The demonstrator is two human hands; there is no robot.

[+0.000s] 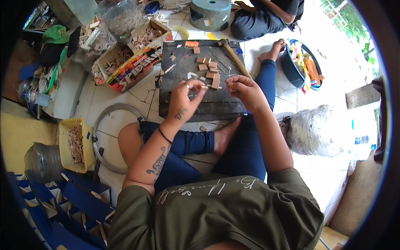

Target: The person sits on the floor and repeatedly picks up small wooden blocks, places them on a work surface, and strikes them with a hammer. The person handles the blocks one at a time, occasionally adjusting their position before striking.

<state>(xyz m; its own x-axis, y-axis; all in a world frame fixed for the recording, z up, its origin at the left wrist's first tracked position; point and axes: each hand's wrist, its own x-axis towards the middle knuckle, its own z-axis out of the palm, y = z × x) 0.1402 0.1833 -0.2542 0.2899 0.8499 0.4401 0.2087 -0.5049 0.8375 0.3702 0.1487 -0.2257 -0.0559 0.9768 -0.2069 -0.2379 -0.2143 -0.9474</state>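
Note:
My left hand, with a ring on one finger, pinches a small pale piece that looks like wood. To its right, my right hand has thumb and fingertips pressed together on a thin pale strand, perhaps wire. Both hands hover above the near part of a low dark work board. Just beyond them, several small brown wooden blocks lie loosely grouped on the board. A hammer rests along the board's right side, its head at the far edge.
Left of the board stands an open cardboard box of wood pieces. A yellow bin and a wire coil are nearer. On the right are a blue tub of scraps and a wrapped bundle. Another person sits beyond.

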